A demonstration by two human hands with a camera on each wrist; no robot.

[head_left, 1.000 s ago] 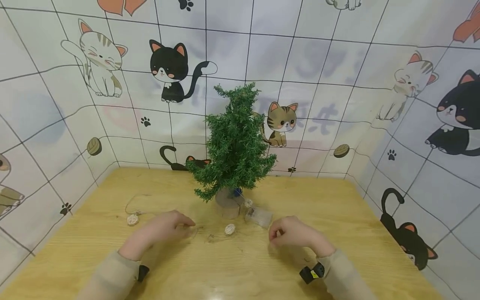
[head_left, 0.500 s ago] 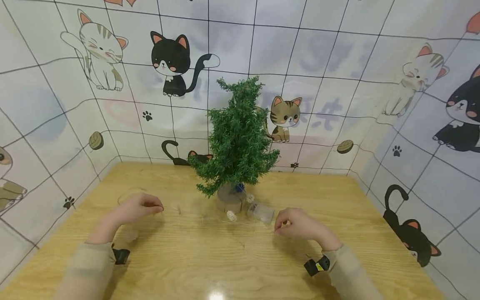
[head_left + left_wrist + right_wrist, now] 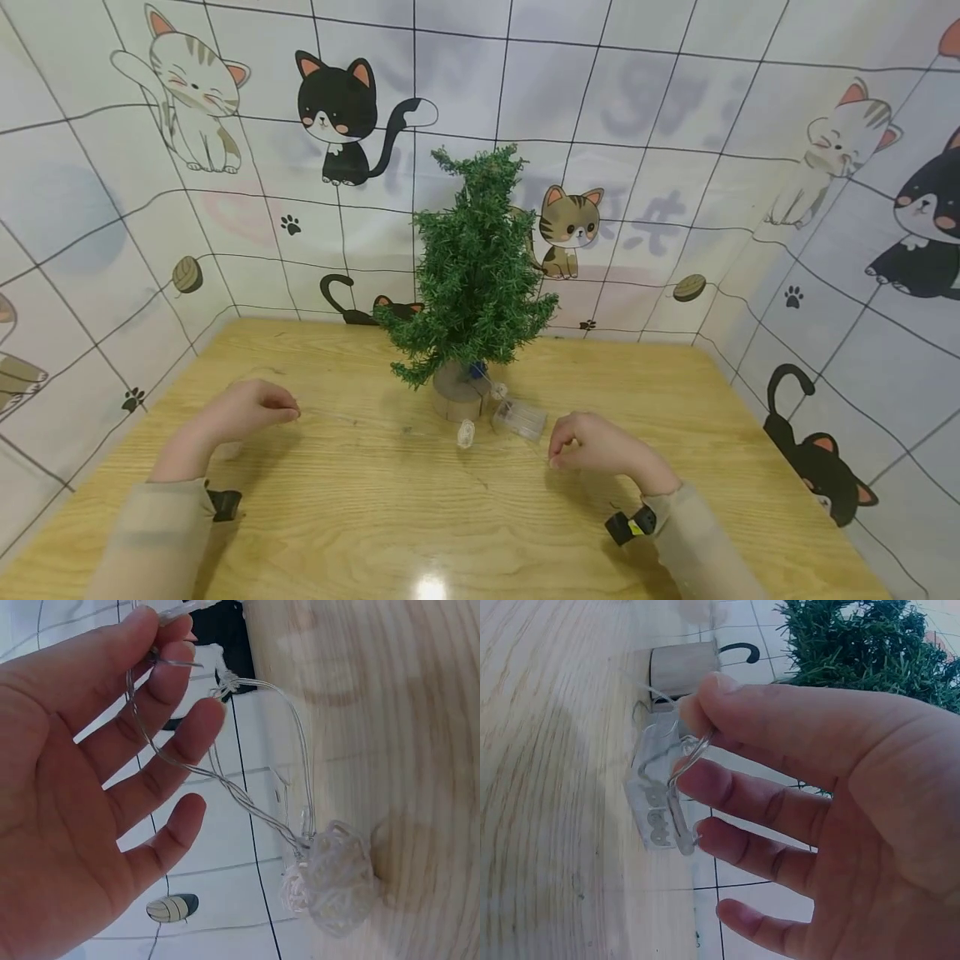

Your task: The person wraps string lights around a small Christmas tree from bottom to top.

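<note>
Moved farther toward nine o'clock, the left hand (image 3: 243, 414) pinches clear wire (image 3: 259, 814) in its fingers (image 3: 169, 684), as does the right hand (image 3: 603, 447); wire runs six o'clock from one tree (image 3: 474, 275), two white balls (image 3: 466, 433) nearby.

backdrop (image 3: 465, 83): white, black grid, cartoon cats (image 3: 337, 117) | tabletop (image 3: 375, 525): yellowish grained wood | glare (image 3: 431, 587): near side

Box (image 3: 523, 419) clear plastic; wire (image 3: 259, 811) smooth, plastic-looking; ball (image 3: 341, 881) rough, woven; table (image 3: 375, 517) glossy wood.
</note>
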